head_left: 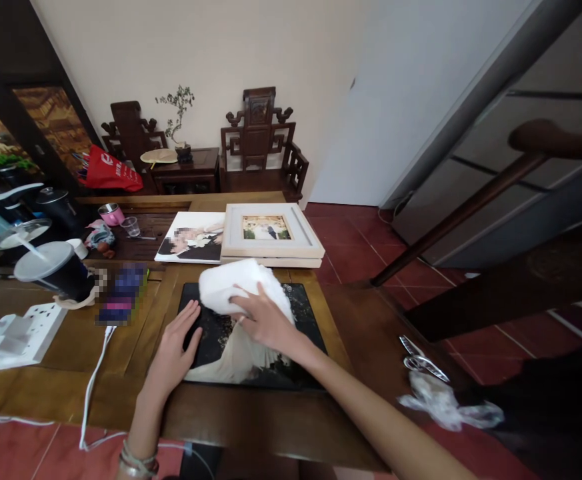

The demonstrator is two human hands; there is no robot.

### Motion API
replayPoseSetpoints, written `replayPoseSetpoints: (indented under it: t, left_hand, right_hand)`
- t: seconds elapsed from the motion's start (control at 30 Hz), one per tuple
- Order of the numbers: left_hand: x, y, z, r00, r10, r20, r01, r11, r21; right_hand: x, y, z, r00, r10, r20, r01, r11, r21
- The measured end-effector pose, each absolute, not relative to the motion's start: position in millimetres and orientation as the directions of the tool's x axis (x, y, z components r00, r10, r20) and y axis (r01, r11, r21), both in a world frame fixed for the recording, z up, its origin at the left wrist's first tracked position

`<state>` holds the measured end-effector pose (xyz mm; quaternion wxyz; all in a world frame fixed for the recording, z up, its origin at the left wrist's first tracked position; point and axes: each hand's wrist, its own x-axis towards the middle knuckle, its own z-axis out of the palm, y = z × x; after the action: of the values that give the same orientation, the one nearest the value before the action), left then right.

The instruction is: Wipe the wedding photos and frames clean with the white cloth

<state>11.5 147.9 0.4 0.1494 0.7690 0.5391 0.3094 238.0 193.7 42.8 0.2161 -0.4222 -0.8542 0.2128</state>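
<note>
A dark photo panel [281, 373] showing a pale dress lies flat on the wooden table. Folded into a thick pad, a white towel [228, 283] rests on the panel's upper part. My right hand [265, 320] is closed on the towel and presses it against the picture, hiding part of the image. Along the panel's left edge my left hand [178, 343] lies flat with its fingers stretched out, holding nothing. Just beyond the panel are a light-framed picture [311, 233], stacked on another frame, and a white-edged photo print [195, 253].
To the left are a lidded dark cup [53, 267], a phone [123, 293] on a charging cable and a white power strip [41, 337]. On the right, scissors [421, 360] and a clear plastic bag [438, 400] lie on a wooden chair seat [371, 320].
</note>
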Motion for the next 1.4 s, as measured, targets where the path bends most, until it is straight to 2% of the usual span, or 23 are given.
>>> replayPoseSetpoints:
  t: [0.13,0.2,0.33,0.47,0.57,0.8,0.93,1.1,1.27,1.4]
  left_hand:
    - [13.4,147.4,3.0,0.225,0.924,0.308,0.731,-0.370,0.573]
    - [13.7,147.4,3.3,0.222,0.927,0.301,0.733,-0.363,0.575]
    - [13.7,147.4,2.8,0.220,0.929,0.298,0.740,-0.358,0.569]
    - [13.4,147.5,2.0,0.220,0.930,0.293,0.741,-0.355,0.570]
    - [13.2,147.9,1.7,0.218,0.931,0.293,0.743,-0.353,0.569]
    - [12.7,147.0,3.3,0.222,0.930,0.292,0.734,-0.356,0.578]
    - [12.6,147.0,3.4,0.214,0.927,0.308,0.725,-0.362,0.586]
    - [12.9,147.0,3.0,0.212,0.931,0.296,0.731,-0.352,0.584]
    - [13.8,147.5,2.6,0.216,0.931,0.293,0.735,-0.353,0.580]
    - [13.3,148.0,2.0,0.224,0.934,0.279,0.745,-0.348,0.569]
  right_hand:
    - [297.1,188.0,31.5,-0.419,0.886,0.198,0.709,0.455,-0.538]
    - [313.1,179.3,29.5,-0.406,0.895,0.183,0.739,0.440,-0.511]
    - [315.1,133.5,32.8,-0.491,0.862,0.125,0.758,0.494,-0.426]
    - [301.0,75.8,41.5,-0.629,0.777,0.037,0.686,0.576,-0.444]
    - [296.7,64.1,45.8,-0.669,0.743,-0.006,0.658,0.589,-0.469]
    - [311.5,152.4,36.2,-0.553,0.824,0.125,0.716,0.547,-0.434]
    - [312.8,187.4,35.3,-0.497,0.856,0.141,0.758,0.507,-0.409]
    - [309.3,140.4,32.3,-0.499,0.855,0.142,0.766,0.512,-0.389]
    - [313.2,59.4,33.1,-0.652,0.752,0.099,0.668,0.631,-0.394]
    - [316.8,47.2,38.7,-0.697,0.712,0.085,0.634,0.668,-0.391]
